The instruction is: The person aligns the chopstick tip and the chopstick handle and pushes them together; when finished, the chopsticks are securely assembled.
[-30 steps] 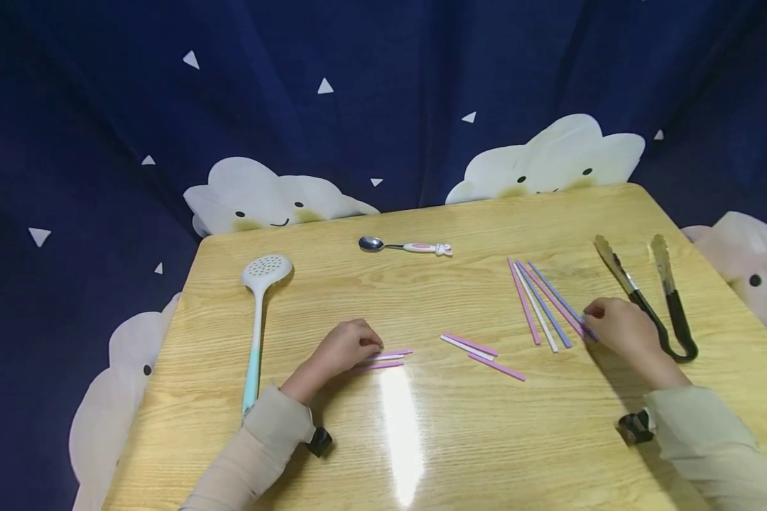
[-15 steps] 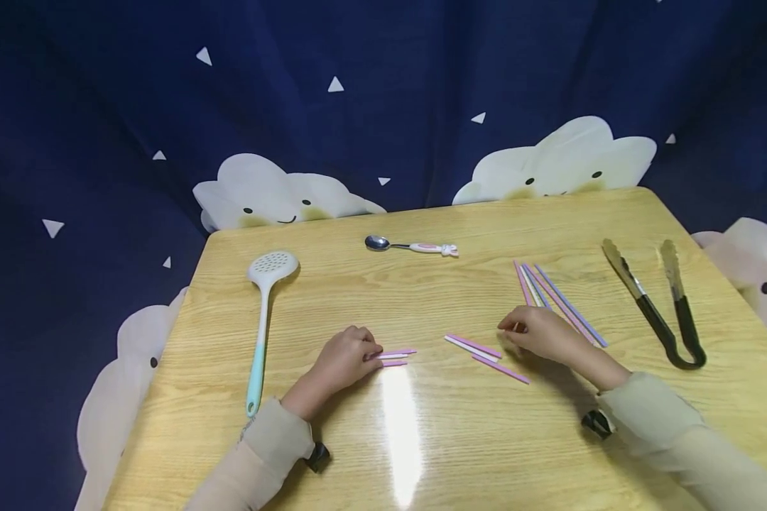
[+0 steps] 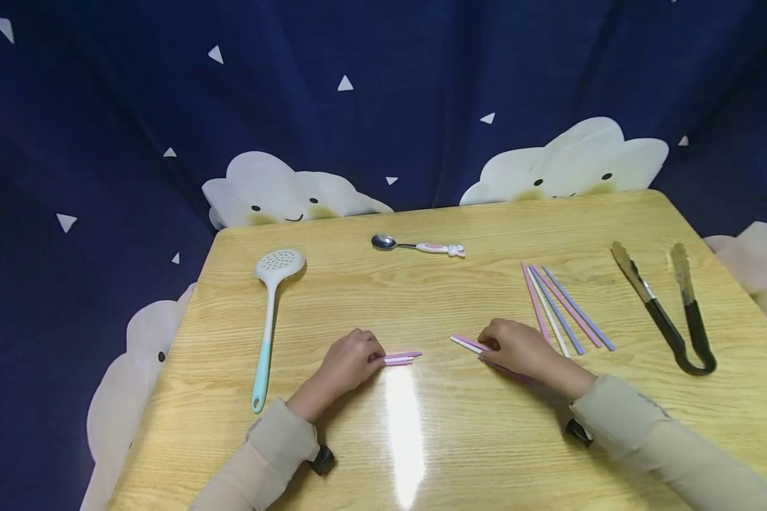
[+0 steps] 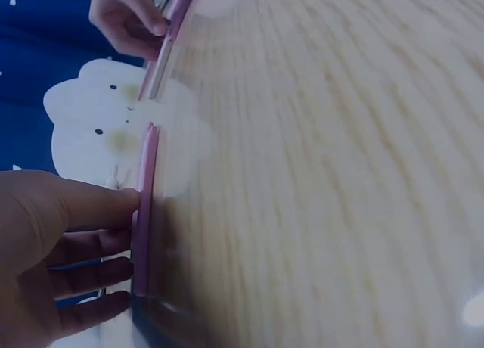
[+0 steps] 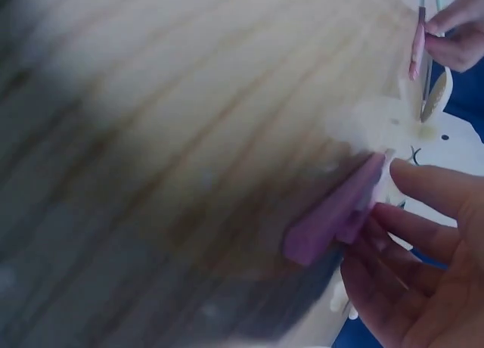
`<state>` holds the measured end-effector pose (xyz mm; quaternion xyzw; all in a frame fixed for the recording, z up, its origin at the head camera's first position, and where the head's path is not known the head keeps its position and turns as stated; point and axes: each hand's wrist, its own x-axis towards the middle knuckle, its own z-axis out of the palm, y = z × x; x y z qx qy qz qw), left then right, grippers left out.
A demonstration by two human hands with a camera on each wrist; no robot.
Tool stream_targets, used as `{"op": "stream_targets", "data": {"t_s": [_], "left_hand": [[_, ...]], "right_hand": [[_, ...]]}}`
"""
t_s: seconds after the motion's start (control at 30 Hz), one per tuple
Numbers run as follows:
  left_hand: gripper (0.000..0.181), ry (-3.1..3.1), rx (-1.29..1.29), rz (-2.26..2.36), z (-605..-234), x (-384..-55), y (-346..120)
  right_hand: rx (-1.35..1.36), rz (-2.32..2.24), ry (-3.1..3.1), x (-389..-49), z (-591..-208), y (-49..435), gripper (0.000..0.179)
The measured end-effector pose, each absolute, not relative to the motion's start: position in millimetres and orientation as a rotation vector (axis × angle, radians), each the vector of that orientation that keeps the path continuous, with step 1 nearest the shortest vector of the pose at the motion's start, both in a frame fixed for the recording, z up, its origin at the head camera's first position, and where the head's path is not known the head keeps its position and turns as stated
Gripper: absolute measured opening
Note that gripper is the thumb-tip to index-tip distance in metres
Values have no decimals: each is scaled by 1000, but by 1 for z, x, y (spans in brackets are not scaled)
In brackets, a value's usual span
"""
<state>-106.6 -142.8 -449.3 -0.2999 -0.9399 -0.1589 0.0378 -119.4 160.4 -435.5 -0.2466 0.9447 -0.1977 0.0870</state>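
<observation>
My left hand pinches a small bundle of thin sticks, pink and white, lying on the table left of centre. In the left wrist view the thumb and fingertips meet the pink stick's side; the bundle's near end is partly hidden. To the right, my right hand has thumb and fingers about a second group of pink and white sticks. The right wrist view shows a pink stick close to those fingertips. Beyond the right hand lies a fan of longer pink, white and blue sticks.
A white skimmer with a mint handle lies at the left of the wooden table. At the back is a small spoon with a rabbit handle. Black-handled tongs lie spread at the right. A dark blue curtain hangs behind.
My right hand has come left from the long sticks to the middle group and taken hold there. In my left hand, the sticks now lie closer together. The head view has shifted slightly.
</observation>
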Motion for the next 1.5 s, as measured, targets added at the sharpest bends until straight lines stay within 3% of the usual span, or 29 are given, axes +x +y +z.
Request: {"op": "stream_targets", "data": {"t_s": [0.4,0.7,1.03,1.2,1.5], "left_hand": [[9,-3143,-749,-729,-444,-116,-141],[8,-3096,-585,-1107,-435,-129,-146],[5,-2953,-461,-1263,-407,-144,-147],[8,-2914,-357,-1444,-387,-148,-146],[9,-2754,-479,-1587,-361,-150,-143]], "right_hand": [[-634,-529,2819,-121,-435,153,8],[-452,-624,2742,-124,-432,152,13],[-448,-754,2705,-132,-426,159,8],[-520,-896,2778,-146,-407,168,5],[-543,-1153,2836,-158,-363,180,8]]}}
